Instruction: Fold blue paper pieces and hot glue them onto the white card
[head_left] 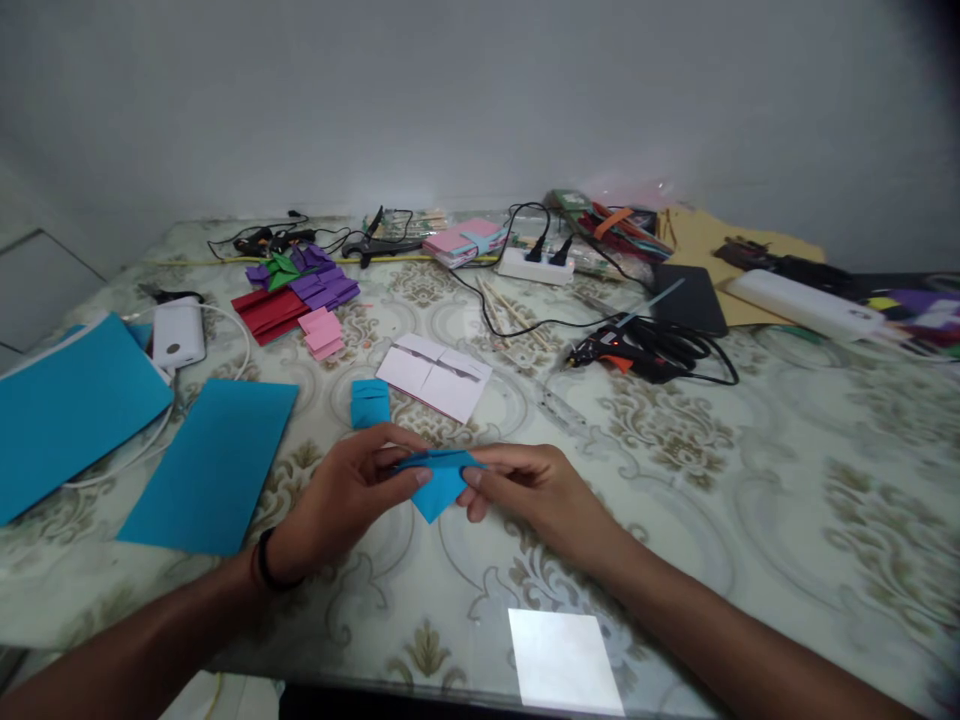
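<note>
"Blue paper (442, 490), folded: where is it?"

"Between the person's two hands, near the middle of the counter (787, 530), its pointed corner toward the person. I can't tell whether it touches the surface."

"And the hands?"

"Both hold it. The left hand (337, 495) pinches its left side, thumb on the near face; the right hand (536, 495) pinches the right side likewise."

"What lies close by?"

"Just beyond the left hand, a small blue piece (370, 405), also folded, and beside that a white sheet (435, 376) with creases. A large blue sheet (214, 465) lies to the left."

"Anything holding something else?"

"The power strip (517, 265) at the back has two black plugs (535, 251) in it. Clear packaging (626, 265) lies to its right; its contents are hard to make out."
</note>
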